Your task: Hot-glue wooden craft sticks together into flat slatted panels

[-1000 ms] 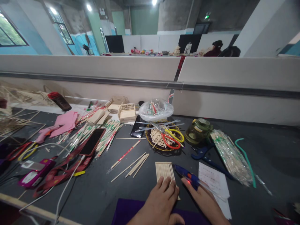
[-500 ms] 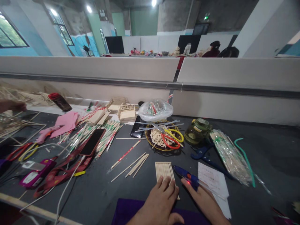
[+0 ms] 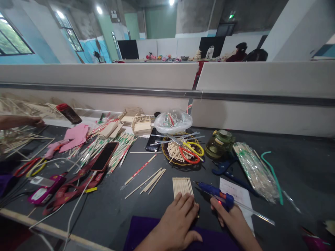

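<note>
My left hand (image 3: 178,223) lies flat over the near part of a small panel of wooden sticks (image 3: 181,184) set side by side, fingers stretched out on it. Part of the panel is hidden under the hand. To its right, my right hand (image 3: 232,219) is closed around a blue hot glue gun (image 3: 213,190) with a red light. The gun's nozzle points left, just apart from the panel's far right corner. A clear glue stick (image 3: 258,212) sticks out of the gun's back end. Several loose sticks (image 3: 154,181) lie left of the panel.
Beyond the panel stands a basket (image 3: 180,164) of short sticks with scissors (image 3: 192,151) on top. A green jar (image 3: 220,144), blue pliers (image 3: 225,169), paper (image 3: 235,190) and a wrapped stick bundle (image 3: 256,172) lie right. At far left is a co-worker's hand (image 3: 36,121).
My right hand has drawn the glue gun to the right, away from the panel's edge. My left hand stays on the panel. The co-worker's hand has moved right.
</note>
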Demonstrator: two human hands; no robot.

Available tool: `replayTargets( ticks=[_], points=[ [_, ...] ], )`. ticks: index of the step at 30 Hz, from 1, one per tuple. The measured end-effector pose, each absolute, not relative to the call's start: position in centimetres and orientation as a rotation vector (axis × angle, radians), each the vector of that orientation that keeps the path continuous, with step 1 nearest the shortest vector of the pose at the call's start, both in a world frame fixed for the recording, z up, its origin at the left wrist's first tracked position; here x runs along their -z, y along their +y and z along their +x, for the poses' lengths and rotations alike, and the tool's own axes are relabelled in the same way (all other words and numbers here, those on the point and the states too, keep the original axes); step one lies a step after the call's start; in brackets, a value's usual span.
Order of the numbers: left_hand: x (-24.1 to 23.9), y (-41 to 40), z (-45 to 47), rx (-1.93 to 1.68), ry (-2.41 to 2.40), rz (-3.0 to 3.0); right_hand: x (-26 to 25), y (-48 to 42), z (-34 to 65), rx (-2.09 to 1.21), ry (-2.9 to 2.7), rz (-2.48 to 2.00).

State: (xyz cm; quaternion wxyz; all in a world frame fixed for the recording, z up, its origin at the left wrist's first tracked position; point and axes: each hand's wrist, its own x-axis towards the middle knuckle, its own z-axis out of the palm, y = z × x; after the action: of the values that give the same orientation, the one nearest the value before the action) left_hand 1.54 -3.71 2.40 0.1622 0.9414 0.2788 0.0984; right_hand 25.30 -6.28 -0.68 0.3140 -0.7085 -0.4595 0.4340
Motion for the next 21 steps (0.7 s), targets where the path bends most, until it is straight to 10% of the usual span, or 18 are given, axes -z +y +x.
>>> replayTargets(
  ticks=[21],
  points=[
    [-1.7,-3.2,1.9,-0.228,1.475,2.262,0.2,-8.1,25.4,-1.365,-1.011,-1.635]
  ],
)
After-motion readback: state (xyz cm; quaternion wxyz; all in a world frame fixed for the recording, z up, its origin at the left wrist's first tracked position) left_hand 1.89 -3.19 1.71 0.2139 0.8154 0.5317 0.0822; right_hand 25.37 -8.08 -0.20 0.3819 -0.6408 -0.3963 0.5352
